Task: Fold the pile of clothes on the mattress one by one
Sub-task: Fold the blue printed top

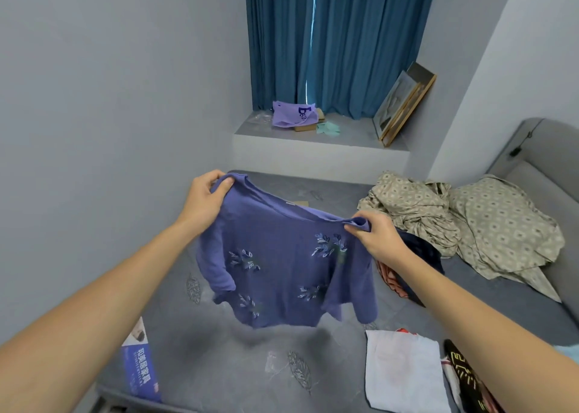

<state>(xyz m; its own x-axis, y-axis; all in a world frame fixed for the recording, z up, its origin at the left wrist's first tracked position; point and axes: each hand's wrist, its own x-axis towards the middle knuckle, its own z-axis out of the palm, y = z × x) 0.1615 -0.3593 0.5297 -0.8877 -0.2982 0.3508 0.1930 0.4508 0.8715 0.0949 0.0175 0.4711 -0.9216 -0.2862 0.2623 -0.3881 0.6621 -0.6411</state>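
While pinched at both shoulders, purple leaf-embroidered sweater, unfolded.

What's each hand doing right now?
Left hand: closed, pinching one shoulder of the purple sweater.
Right hand: closed, pinching the sweater's other shoulder.

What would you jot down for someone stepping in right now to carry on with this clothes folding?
Left hand: pinches one shoulder of the purple embroidered top.
Right hand: pinches the other shoulder; the top hangs spread above the grey mattress, not yet folded.
Unfolded clothes lie in a heap behind the right forearm.
A white piece lies flat at lower right, with a dark printed item beside it; whether they count as finished I cannot tell.
Beige patterned bedding is bunched near the headboard.
Left to do: lay the top down, fold it, then take on the heap.
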